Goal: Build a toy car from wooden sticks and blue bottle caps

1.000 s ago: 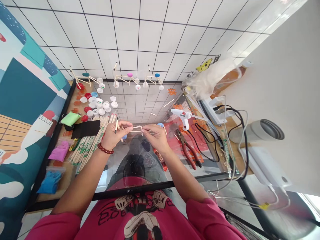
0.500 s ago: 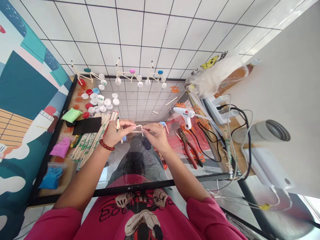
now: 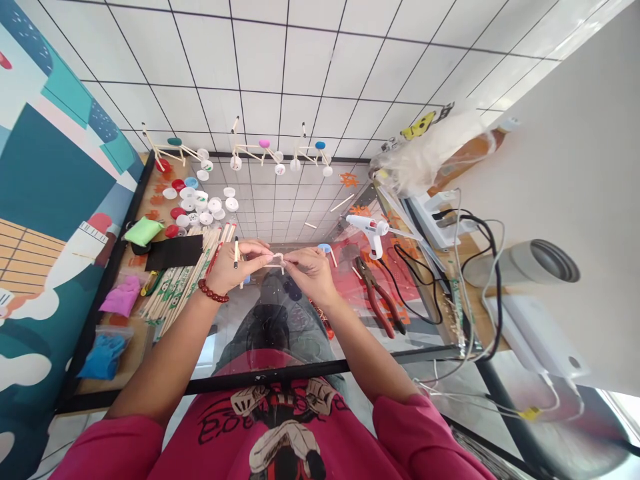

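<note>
My left hand (image 3: 233, 265) is closed around a small model frame made of wooden sticks (image 3: 274, 266). A dark-tipped stick (image 3: 237, 253) of it stands up beside the left fingers. My right hand (image 3: 314, 272) pinches the right end of this frame, thumb against forefinger. A pale, soft-looking lump (image 3: 278, 257) shows between the fingertips of both hands; what it is made of I cannot tell. Both hands are above the glass tabletop (image 3: 300, 333), and the fingers hide much of the frame.
Finished-looking stick models with bottle-cap wheels (image 3: 255, 155) stand along the back edge. Loose bottle caps (image 3: 200, 205), wrapped chopsticks (image 3: 185, 287) and clay packets (image 3: 123, 293) lie left. A hot glue gun (image 3: 373, 233), pliers (image 3: 377, 297) and cables (image 3: 420, 287) lie right.
My hands have drawn slightly closer together, the right fingertips shifting a little left over the pale lump. The stick frame stays in nearly the same place.
</note>
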Motion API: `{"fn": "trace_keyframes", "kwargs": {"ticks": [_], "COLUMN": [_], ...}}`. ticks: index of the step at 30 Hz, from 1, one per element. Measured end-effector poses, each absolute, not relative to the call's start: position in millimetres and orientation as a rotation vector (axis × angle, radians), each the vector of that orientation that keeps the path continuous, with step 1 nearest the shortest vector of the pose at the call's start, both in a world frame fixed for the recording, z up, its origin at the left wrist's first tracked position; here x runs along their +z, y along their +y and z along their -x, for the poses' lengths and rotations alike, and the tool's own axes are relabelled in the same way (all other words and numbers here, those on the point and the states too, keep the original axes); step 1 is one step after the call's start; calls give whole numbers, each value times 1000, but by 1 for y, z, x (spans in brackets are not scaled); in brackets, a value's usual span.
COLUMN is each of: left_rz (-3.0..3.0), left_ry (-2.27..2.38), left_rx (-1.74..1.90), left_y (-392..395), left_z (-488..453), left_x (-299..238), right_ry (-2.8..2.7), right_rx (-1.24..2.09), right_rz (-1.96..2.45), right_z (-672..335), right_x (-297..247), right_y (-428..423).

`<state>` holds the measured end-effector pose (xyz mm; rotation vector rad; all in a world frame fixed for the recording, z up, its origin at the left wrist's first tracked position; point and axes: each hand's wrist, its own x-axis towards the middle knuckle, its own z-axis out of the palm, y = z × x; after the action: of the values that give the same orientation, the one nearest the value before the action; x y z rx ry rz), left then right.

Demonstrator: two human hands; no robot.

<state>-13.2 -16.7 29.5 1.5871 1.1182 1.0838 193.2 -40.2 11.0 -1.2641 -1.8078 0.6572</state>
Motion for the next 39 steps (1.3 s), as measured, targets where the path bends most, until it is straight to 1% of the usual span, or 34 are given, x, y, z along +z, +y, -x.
{"fn": "trace_keyframes", "kwargs": {"ticks": [7, 13, 20, 24, 27, 32, 39], "left_rz": [-1600, -1601, -1525, -1421, -1368, -1304, -1290], "left_ry": [1155, 1217, 1282, 1357, 1317, 1248, 1287], "left_rx": [1063, 1005, 889, 855, 889, 959, 969], "left_y": [-15, -19, -22, -22, -21, -18, -17], "left_z": [14, 16, 16, 21, 28, 36, 36], "left_x": [29, 37, 43, 42, 43, 46, 44], "right_ry": [-1810, -1736, -1706, -1631, -1578, -1876, -2510], "right_rx": [642, 715, 773, 686, 573, 461, 141], "right_rz": [1250, 1254, 1113, 1177, 1242, 1322, 1492], "right_z": [-191, -195, -193, -214, -246, -280, -252], "right_x": [8, 10, 8, 19, 26, 32, 41], "right_y": [-40, -38, -35, -33, -32, -38, -35]}}
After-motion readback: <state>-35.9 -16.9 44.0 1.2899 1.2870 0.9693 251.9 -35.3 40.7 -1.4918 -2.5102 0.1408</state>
